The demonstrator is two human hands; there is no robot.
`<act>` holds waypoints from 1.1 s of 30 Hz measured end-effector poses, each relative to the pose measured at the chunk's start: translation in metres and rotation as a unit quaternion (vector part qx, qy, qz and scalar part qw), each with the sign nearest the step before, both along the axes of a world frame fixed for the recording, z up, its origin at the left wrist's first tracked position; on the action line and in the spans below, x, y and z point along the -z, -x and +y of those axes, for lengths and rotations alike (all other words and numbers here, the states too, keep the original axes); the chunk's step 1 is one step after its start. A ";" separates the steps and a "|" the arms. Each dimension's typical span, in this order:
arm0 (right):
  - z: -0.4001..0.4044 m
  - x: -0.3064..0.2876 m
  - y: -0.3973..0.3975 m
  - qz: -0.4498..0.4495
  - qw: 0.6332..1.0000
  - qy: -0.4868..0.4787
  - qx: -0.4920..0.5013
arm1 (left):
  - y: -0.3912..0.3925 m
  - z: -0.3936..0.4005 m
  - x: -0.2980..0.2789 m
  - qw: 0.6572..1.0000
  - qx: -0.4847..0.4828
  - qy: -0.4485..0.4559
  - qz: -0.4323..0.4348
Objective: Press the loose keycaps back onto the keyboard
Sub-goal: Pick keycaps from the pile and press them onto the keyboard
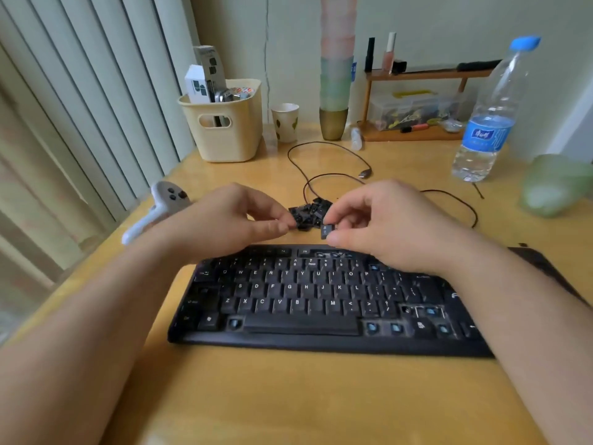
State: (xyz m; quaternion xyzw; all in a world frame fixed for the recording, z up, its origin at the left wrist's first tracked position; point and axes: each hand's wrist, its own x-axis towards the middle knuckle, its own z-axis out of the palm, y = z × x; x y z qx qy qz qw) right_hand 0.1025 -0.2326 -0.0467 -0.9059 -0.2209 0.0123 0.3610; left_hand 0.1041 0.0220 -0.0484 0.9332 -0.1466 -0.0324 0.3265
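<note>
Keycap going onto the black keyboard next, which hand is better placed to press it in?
Probably the right hand: it already pinches a small black keycap just above the black keyboard. The left hand is at the loose keycap pile.

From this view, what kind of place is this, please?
Probably a home desk by a window: a wooden table with a keyboard, a cream storage basket of small items, a water bottle, and vertical blinds on the left.
</note>
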 end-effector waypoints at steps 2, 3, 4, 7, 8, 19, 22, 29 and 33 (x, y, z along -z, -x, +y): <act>-0.001 0.007 0.003 0.013 1.000 0.013 -0.001 | 0.001 -0.007 0.005 0.999 0.026 -0.016 -0.009; -0.002 0.010 0.004 0.016 1.000 0.026 -0.001 | 0.002 -0.012 0.006 0.998 0.050 -0.030 -0.016; -0.003 0.013 0.006 0.015 0.999 0.041 -0.002 | 0.003 -0.016 0.007 0.996 0.077 -0.051 -0.021; -0.004 0.016 0.009 0.009 0.998 0.065 0.007 | 0.007 -0.022 0.009 0.981 0.131 -0.138 -0.042; -0.005 0.016 0.009 0.009 0.998 0.061 0.011 | 0.008 -0.022 0.009 0.977 0.133 -0.158 -0.047; -0.001 0.021 0.005 0.014 0.999 0.036 0.023 | 0.020 -0.025 0.010 0.951 0.143 -0.246 -0.124; 0.001 0.025 0.004 0.012 0.999 0.025 0.036 | 0.022 -0.026 0.011 0.949 0.144 -0.244 -0.140; 0.004 0.029 0.006 0.015 0.999 0.010 0.041 | 0.023 -0.027 0.017 0.955 0.140 -0.187 -0.182; 0.005 0.030 0.008 0.011 0.999 0.020 0.049 | 0.024 -0.027 0.020 0.957 0.132 -0.167 -0.197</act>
